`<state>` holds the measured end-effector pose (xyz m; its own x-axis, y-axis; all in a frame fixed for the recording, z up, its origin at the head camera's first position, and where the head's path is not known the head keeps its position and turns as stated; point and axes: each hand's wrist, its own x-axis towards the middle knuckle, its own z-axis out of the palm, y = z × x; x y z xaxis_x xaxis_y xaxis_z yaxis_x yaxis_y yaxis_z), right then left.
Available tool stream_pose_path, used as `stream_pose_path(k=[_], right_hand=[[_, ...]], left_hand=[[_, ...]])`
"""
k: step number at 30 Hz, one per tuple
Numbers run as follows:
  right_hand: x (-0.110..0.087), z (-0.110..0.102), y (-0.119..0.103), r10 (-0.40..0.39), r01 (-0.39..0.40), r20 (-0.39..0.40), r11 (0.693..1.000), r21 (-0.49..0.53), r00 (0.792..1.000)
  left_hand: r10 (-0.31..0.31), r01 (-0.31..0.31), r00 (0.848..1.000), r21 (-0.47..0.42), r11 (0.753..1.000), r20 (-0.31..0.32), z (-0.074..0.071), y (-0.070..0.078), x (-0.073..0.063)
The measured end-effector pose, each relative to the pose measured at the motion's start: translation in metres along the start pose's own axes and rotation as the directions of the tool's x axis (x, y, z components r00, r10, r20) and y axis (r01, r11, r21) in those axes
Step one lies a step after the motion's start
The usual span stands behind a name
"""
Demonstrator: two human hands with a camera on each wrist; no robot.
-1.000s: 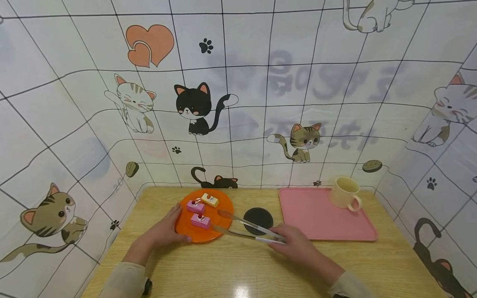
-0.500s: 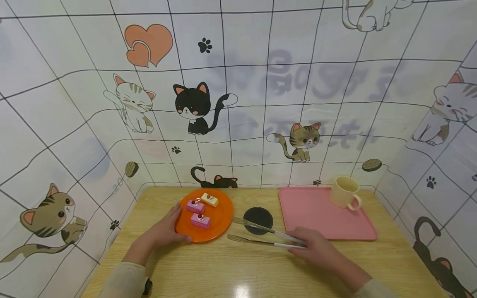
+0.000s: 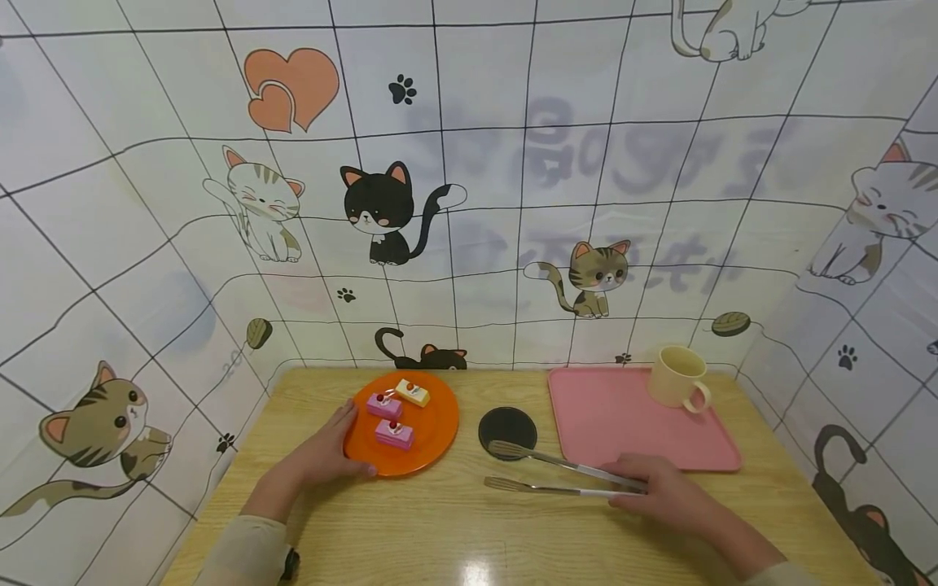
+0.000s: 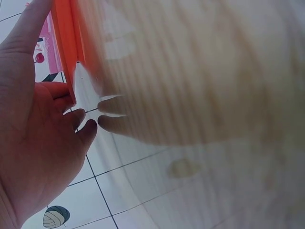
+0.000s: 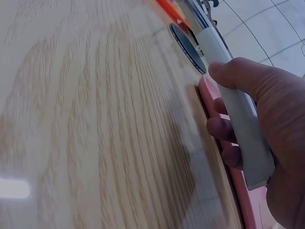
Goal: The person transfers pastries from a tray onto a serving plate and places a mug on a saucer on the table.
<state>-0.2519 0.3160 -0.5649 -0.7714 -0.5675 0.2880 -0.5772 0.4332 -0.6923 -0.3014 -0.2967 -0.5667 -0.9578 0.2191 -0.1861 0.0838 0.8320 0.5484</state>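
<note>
An orange plate sits at the table's left with two pink toy cake slices and a yellow toy cake slice on it, each topped with a red or orange berry. My left hand grips the plate's left rim, thumb at the near edge; its curled fingers show in the left wrist view. In my right hand are metal tongs with white handles. The arms of the tongs stand apart, pointing left, with nothing between the tips. One tip overlaps the near edge of a black round coaster.
To the right lies a pink tray with a pale yellow mug at its back right corner. A wall covering with cat drawings closes off the back and sides of the wooden table.
My right hand has drawn the tongs rightward, away from the plate, and their tips have come off the plate area. The left hand, plate and cake slices stay in place.
</note>
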Motion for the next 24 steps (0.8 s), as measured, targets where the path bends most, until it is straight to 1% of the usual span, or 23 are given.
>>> stream_pose_path(k=[2,5,9,13,18,24], right_hand=[[-0.005,-0.004,0.005,-0.021,0.021,0.0,1.0,0.0,1.0],[-0.012,-0.009,0.012,-0.033,0.033,0.009,0.999,0.003,0.999],[-0.021,-0.019,0.019,-0.024,0.023,0.04,1.0,0.02,0.999],[-0.028,-0.028,0.023,-0.011,0.01,0.057,1.0,0.016,0.998],[-0.037,-0.039,0.026,0.041,-0.043,0.088,0.999,0.021,0.995],[-0.047,-0.052,0.03,0.128,-0.135,0.153,0.99,0.036,0.98]], left_hand=[[0.001,-0.001,1.0,0.001,1.0,0.0,0.0,0.0,0.0],[0.003,-0.003,1.0,0.002,1.0,0.0,0.0,0.0,0.0],[0.009,-0.009,1.0,-0.001,1.0,-0.001,-0.001,0.001,-0.001],[0.031,-0.031,1.0,-0.01,0.999,-0.005,-0.002,0.002,-0.001],[0.045,-0.045,0.999,-0.012,0.999,-0.011,-0.003,0.003,-0.002],[0.043,-0.043,0.999,-0.006,0.999,-0.008,-0.003,0.005,-0.003]])
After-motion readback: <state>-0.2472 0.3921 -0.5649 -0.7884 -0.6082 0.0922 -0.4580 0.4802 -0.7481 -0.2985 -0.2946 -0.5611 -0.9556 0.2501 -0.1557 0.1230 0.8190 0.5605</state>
